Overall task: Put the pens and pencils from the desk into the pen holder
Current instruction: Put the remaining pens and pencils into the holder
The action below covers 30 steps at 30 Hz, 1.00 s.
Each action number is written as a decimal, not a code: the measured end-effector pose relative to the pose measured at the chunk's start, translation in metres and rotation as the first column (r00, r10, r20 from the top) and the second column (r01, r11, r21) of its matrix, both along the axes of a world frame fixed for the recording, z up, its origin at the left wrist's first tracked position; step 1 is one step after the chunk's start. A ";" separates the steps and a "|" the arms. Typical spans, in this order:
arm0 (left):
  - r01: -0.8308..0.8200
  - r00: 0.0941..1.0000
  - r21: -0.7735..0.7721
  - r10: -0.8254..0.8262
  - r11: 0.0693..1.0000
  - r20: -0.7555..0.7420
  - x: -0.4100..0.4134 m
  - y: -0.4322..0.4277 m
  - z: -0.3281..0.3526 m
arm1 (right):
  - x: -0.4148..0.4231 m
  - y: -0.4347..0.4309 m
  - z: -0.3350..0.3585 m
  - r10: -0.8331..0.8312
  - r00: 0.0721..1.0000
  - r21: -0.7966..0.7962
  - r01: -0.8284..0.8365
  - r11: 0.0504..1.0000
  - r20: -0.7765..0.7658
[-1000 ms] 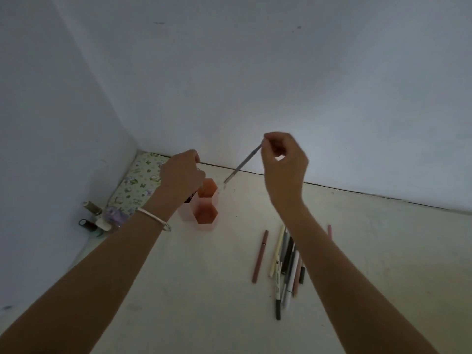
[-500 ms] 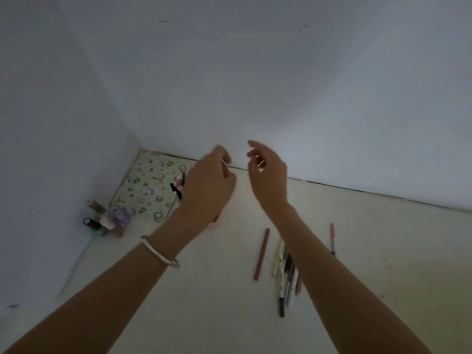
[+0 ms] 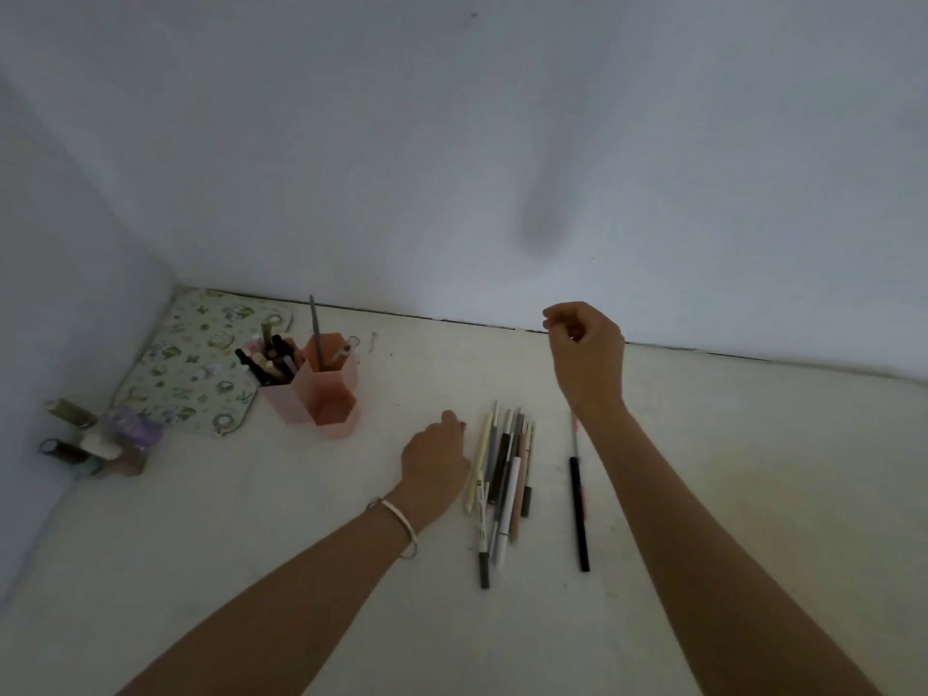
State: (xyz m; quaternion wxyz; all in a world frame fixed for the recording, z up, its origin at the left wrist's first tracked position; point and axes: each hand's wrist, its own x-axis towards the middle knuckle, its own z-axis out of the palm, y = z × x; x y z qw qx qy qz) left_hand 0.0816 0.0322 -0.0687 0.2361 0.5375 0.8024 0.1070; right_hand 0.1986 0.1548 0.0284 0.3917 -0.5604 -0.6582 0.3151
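The pink hexagonal pen holder [image 3: 329,399] stands at the back left of the desk. A grey pen [image 3: 314,326] stands upright in its orange cell, and several dark pens [image 3: 273,364] fill the left cell. A pile of pens and pencils [image 3: 504,469] lies in the middle. My left hand [image 3: 436,457] rests knuckles up on the desk against the pile's left side, covering whatever is beneath it. My right hand [image 3: 585,354] hovers above the desk with curled fingers and nothing in it. A black and pink pen [image 3: 577,499] lies alone beside my right forearm.
A floral mat [image 3: 196,364] lies in the back left corner behind the holder. Small bottles and tape rolls [image 3: 95,442] stand against the left wall. A small metal ring [image 3: 371,340] lies near the back wall. Walls close off the back and left.
The grey pen left my right hand and now stands in the holder. My left hand dropped from the holder to the pile, covering the spot where a brown pen lay.
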 end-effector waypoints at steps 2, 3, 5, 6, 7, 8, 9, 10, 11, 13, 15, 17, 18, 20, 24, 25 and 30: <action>-0.092 0.987 0.180 0.066 0.979 0.149 -0.007 0.006 0.014 | 0.012 0.005 -0.008 -0.021 0.999 -0.026 0.022 0.999 0.033; -0.127 0.975 0.270 0.070 0.955 0.209 -0.011 0.011 0.024 | 0.018 0.007 -0.012 -0.036 0.998 -0.051 0.039 0.998 0.050; -0.163 0.955 0.393 0.045 0.905 0.293 -0.017 0.018 0.044 | 0.029 0.011 -0.023 -0.062 0.990 -0.119 0.077 0.990 0.124; -0.171 0.946 0.432 0.026 0.885 0.322 -0.018 0.022 0.053 | 0.035 0.013 -0.031 -0.066 0.980 -0.154 0.096 0.983 0.189; -0.171 0.941 0.461 0.006 0.871 0.338 -0.019 0.025 0.061 | 0.040 0.013 -0.040 -0.057 0.964 -0.196 0.111 0.974 0.261; -0.159 0.942 0.486 -0.016 0.859 0.336 -0.018 0.028 0.066 | 0.046 0.012 -0.049 -0.043 0.944 -0.243 0.128 0.961 0.328; -0.144 0.946 0.501 -0.029 0.853 0.323 -0.018 0.030 0.070 | 0.050 0.011 -0.059 -0.020 0.923 -0.293 0.143 0.945 0.385; -0.137 0.950 0.507 -0.032 0.851 0.311 -0.019 0.031 0.071 | 0.054 0.008 -0.069 0.008 0.896 -0.335 0.157 0.929 0.444; -0.136 0.952 0.505 -0.028 0.852 0.304 -0.019 0.031 0.071 | 0.058 0.005 -0.079 0.042 0.860 -0.358 0.167 0.919 0.508; -0.127 0.957 0.497 -0.026 0.858 0.290 -0.021 0.031 0.070 | 0.063 -0.002 -0.096 0.097 0.769 -0.346 0.168 0.923 0.632; -0.119 0.956 0.489 -0.033 0.864 0.291 -0.026 0.028 0.070 | 0.065 -0.008 -0.108 0.117 0.728 -0.323 0.149 0.935 0.675; -0.133 0.953 0.509 -0.032 0.850 0.302 -0.034 0.024 0.075 | 0.064 -0.007 -0.110 0.122 0.750 -0.308 0.113 0.945 0.650; -0.148 0.955 0.540 -0.023 0.829 0.297 -0.043 0.023 0.080 | 0.061 -0.004 -0.106 0.105 0.784 -0.289 0.098 0.952 0.612; -0.195 0.960 0.630 0.017 0.751 0.278 -0.067 0.022 0.095 | 0.052 0.009 -0.086 0.034 0.860 -0.181 0.069 0.981 0.509; -0.301 0.953 0.759 0.191 0.577 0.234 -0.131 0.022 0.125 | 0.018 0.029 -0.020 -0.082 0.972 0.268 0.020 0.963 0.222; -0.319 0.946 0.760 0.239 0.567 0.219 -0.146 0.021 0.128 | 0.006 0.029 -0.005 -0.067 0.989 0.349 0.016 0.937 0.134; -0.271 0.946 0.585 0.323 0.764 0.016 -0.179 0.016 0.113 | -0.059 0.009 0.043 0.041 0.966 0.421 0.072 0.904 -0.255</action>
